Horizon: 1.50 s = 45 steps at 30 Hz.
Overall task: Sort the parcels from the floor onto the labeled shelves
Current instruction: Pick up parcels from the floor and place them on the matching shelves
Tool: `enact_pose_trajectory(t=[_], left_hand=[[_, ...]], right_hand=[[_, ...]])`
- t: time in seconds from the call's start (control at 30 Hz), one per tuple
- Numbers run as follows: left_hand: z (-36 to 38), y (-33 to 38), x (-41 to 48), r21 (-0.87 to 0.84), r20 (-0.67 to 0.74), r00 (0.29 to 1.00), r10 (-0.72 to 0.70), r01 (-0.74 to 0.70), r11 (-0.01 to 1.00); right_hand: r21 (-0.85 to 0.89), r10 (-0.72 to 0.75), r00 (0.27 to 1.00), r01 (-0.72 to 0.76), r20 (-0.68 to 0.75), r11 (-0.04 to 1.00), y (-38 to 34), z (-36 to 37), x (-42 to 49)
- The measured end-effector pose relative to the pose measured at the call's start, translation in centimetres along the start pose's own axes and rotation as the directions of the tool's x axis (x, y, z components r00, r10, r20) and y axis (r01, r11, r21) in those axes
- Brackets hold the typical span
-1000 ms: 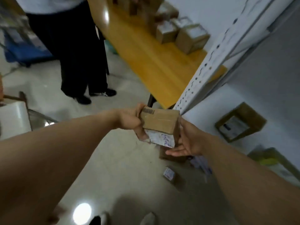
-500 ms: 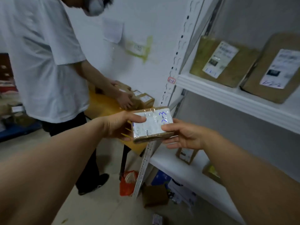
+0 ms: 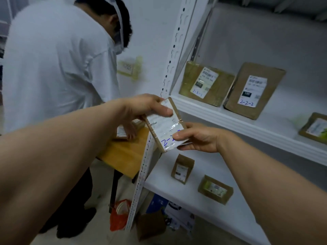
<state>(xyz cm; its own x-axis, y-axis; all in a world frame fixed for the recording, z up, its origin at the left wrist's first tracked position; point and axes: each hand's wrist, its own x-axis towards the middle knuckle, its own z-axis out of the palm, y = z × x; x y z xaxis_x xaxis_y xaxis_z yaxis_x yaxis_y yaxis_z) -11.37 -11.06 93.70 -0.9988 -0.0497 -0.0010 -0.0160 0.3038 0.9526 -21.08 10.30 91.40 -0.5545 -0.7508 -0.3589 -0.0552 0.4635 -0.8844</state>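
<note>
A small cardboard parcel [image 3: 165, 125] with a white label and blue handwriting starting "2-2" is held in front of the shelf upright. My left hand [image 3: 145, 107] grips its upper end, thumb across the label. My right hand [image 3: 196, 137] holds its lower right corner, thumb on the label. On the upper white shelf [image 3: 230, 119] lean two brown parcels, one marked 2-2-1 [image 3: 205, 84], the other marked 2-2-2 [image 3: 253, 90]. The lower shelf [image 3: 203, 206] carries two small boxes [image 3: 182, 168] [image 3: 215, 189].
A person in a white shirt [image 3: 58, 64] stands close on the left, handling boxes on a wooden table [image 3: 127, 156]. The perforated shelf upright [image 3: 169, 68] runs between us. A red bag [image 3: 120, 216] and parcels [image 3: 152, 225] lie on the floor below. Another parcel [image 3: 315, 128] sits far right.
The view rose from the floor to the shelves. The parcel came up with both hands and tilted from flat to steeply slanted, its label now facing me beside the upper shelf edge.
</note>
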Motion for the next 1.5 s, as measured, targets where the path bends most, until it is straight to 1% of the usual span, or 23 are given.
enact_pose_trajectory(t=[0.1, 0.13, 0.2, 0.3, 0.4, 0.57, 0.77, 0.9, 1.07, 1.3, 1.5], left_hand=[[0.5, 0.4, 0.9, -0.178, -0.124, 0.990, 0.064, -0.086, 0.980], [0.5, 0.4, 1.1, -0.235, -0.140, 0.988, 0.064, -0.096, 0.967], [0.7, 0.3, 1.5, -0.312, -0.109, 0.993, 0.051, -0.083, 0.946], [1.8, 0.8, 1.5, -0.266, 0.006, 1.000, 0.020, -0.018, 0.964], [3.0, 2.0, 1.8, -0.252, 0.085, 0.995, 0.056, -0.033, 0.967], [3.9, 4.0, 2.3, -0.301, 0.096, 0.983, 0.158, -0.123, 0.946], [5.4, 5.4, 2.7, -0.308, 0.129, 0.973, 0.192, -0.145, 0.940], [7.1, 6.0, 4.0, -0.292, 0.177, 0.963, 0.204, -0.147, 0.945], [10.5, 6.5, 6.3, -0.199, 0.244, 0.948, 0.206, -0.159, 0.967], [17.2, 7.7, 9.9, -0.135, 0.329, 0.925, 0.192, -0.155, 0.979], [23.1, 10.5, 13.0, -0.094, 0.378, 0.902, 0.210, -0.188, 0.978]], right_hand=[[0.105, -0.082, 0.993, 0.091, -0.089, 0.990, -0.2, -1.0, -0.6], [0.141, -0.103, 0.985, 0.123, -0.138, 0.982, -0.3, -1.4, -0.9], [0.199, -0.138, 0.966, 0.183, -0.218, 0.963, -0.5, -2.3, -1.4], [0.240, -0.156, 0.946, 0.227, -0.283, 0.944, -1.1, -3.1, -2.3], [0.203, -0.169, 0.931, 0.243, -0.324, 0.949, -1.8, -3.3, -3.0], [0.125, -0.193, 0.906, 0.256, -0.377, 0.959, -2.2, -4.9, -4.8], [0.053, -0.246, 0.868, 0.297, -0.432, 0.953, -2.8, -6.2, -7.7], [0.068, -0.243, 0.832, 0.317, -0.499, 0.946, -2.2, -7.2, -9.3], [0.090, -0.214, 0.806, 0.313, -0.552, 0.946, 0.2, -9.3, -11.9], [0.133, -0.135, 0.772, 0.274, -0.621, 0.953, 4.3, -13.9, -15.6], [0.135, -0.125, 0.731, 0.285, -0.671, 0.949, 6.7, -19.2, -19.5]])
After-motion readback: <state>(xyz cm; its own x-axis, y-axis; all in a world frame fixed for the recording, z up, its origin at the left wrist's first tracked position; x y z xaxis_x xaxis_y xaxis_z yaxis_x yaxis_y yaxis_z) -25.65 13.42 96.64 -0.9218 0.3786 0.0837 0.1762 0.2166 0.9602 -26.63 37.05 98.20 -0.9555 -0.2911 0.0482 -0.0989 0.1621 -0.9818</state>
